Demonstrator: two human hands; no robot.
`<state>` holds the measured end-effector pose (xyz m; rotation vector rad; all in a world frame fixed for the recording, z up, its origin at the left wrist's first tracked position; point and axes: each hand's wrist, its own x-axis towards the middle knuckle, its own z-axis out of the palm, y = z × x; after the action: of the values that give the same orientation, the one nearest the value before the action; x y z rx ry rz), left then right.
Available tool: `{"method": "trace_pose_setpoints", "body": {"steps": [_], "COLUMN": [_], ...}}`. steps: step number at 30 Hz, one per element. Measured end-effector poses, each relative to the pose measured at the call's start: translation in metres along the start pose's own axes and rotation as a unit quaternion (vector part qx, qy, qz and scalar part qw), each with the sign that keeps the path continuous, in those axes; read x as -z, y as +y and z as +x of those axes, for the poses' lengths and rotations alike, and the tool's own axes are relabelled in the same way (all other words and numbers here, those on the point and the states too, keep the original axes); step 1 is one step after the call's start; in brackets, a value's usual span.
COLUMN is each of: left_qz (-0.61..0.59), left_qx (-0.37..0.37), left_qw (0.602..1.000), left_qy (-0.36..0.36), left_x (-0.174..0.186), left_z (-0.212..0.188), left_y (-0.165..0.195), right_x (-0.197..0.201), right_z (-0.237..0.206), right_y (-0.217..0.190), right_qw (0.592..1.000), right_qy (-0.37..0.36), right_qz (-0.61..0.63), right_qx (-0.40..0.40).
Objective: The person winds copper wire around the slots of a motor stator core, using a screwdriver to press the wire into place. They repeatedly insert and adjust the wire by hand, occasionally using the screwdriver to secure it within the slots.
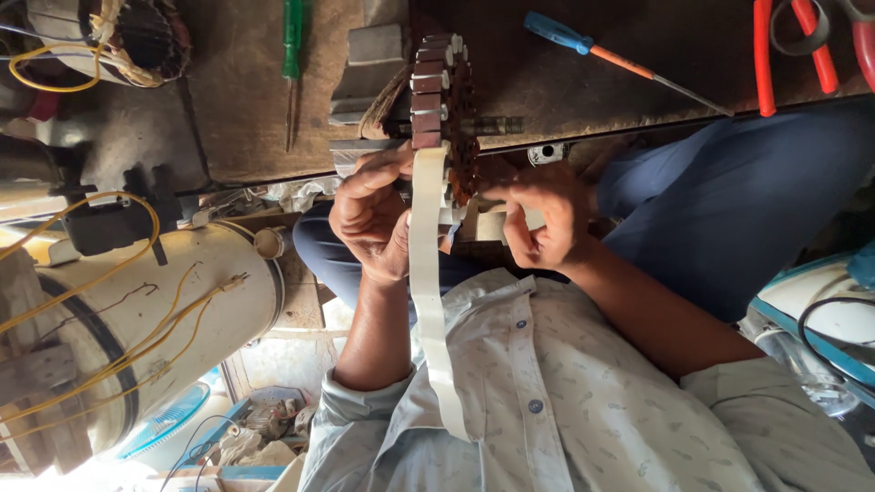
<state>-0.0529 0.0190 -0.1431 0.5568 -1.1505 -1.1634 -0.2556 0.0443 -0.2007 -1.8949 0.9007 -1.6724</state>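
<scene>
A round motor core [439, 87] with metal teeth and reddish-brown laminations stands on edge at the rim of a wooden bench [246, 109]; its steel shaft [497, 126] sticks out to the right. A long white insulating strip [428, 301] runs from the core's lower edge down over my shirt. My left hand [369, 214] presses the strip's upper end against the core with thumb and fingers. Just right of the strip, my right hand [538, 219] pinches the core's lower right side. What lies under the fingers is hidden.
On the bench lie a green screwdriver [292, 46], a blue-and-orange screwdriver [592, 50], red-handled pliers [788, 50] and grey metal blocks [369, 73]. A wound stator [118, 41] sits at top left. A white cylindrical housing [182, 310] with yellow wires stands at left.
</scene>
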Motion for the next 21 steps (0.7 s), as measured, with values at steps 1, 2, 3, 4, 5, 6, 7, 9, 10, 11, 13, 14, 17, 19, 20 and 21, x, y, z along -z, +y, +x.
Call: {"method": "trace_pose_setpoints", "body": {"steps": [1,2,3,4,5,6,7,9,10,11,13,14,17,19,20,21], "left_qz": [-0.002,-0.003,-0.004,-0.006,-0.007,-0.002,0.003,0.013,0.018,0.023,0.020,0.019,0.034,0.033,0.033,0.040], "left_qx": [0.001,0.004,0.004,0.004,0.004,-0.003,-0.009,-0.013,-0.010,-0.008,-0.006,-0.004,-0.015,-0.010,-0.009,-0.012], "left_qw": [1.000,1.000,1.000,1.000,1.000,1.000,1.000,1.000,1.000,1.000,1.000,1.000,0.999,0.999,0.999,0.999], "left_qy": [0.001,0.003,0.003,0.003,0.001,0.001,0.001,0.003,0.005,0.007,0.006,0.006,-0.002,0.000,0.001,-0.003], "left_x": [0.000,0.000,0.000,0.000,0.000,0.000,0.000,0.001,0.001,0.002,0.002,0.002,0.002,0.002,0.002,0.002], "left_z": [0.000,0.000,-0.001,-0.001,-0.001,-0.001,0.000,0.000,0.000,0.000,0.000,0.001,0.002,0.003,0.003,0.004], "left_y": [0.000,0.000,0.000,-0.001,-0.001,-0.001,-0.002,-0.002,-0.002,-0.002,-0.002,-0.002,-0.001,0.000,0.001,0.001], "right_x": [0.000,0.001,0.002,0.002,0.003,0.004,0.005,0.005,0.005,0.004,0.003,0.003,0.003,0.002,0.002,0.002], "right_z": [0.002,0.004,0.006,0.009,0.011,0.015,0.018,0.024,0.027,0.030,0.034,0.036,0.039,0.040,0.041,0.043], "right_y": [-0.001,-0.002,-0.003,-0.005,-0.007,-0.010,-0.012,-0.017,-0.019,-0.022,-0.024,-0.025,-0.026,-0.026,-0.027,-0.028], "right_qw": [0.999,0.998,0.998,0.998,0.998,0.997,0.996,0.994,0.994,0.994,0.994,0.995,0.994,0.995,0.996,0.996], "right_qy": [-0.008,-0.015,-0.017,-0.018,-0.019,-0.013,-0.007,-0.005,-0.007,-0.009,-0.010,-0.010,-0.011,-0.013,-0.014,-0.016], "right_qz": [-0.014,-0.028,-0.032,-0.035,-0.039,-0.055,-0.071,-0.087,-0.088,-0.088,-0.077,-0.071,-0.081,-0.064,-0.055,-0.065], "right_qx": [0.030,0.059,0.051,0.042,0.034,0.047,0.060,0.071,0.069,0.068,0.072,0.074,0.077,0.075,0.075,0.065]}}
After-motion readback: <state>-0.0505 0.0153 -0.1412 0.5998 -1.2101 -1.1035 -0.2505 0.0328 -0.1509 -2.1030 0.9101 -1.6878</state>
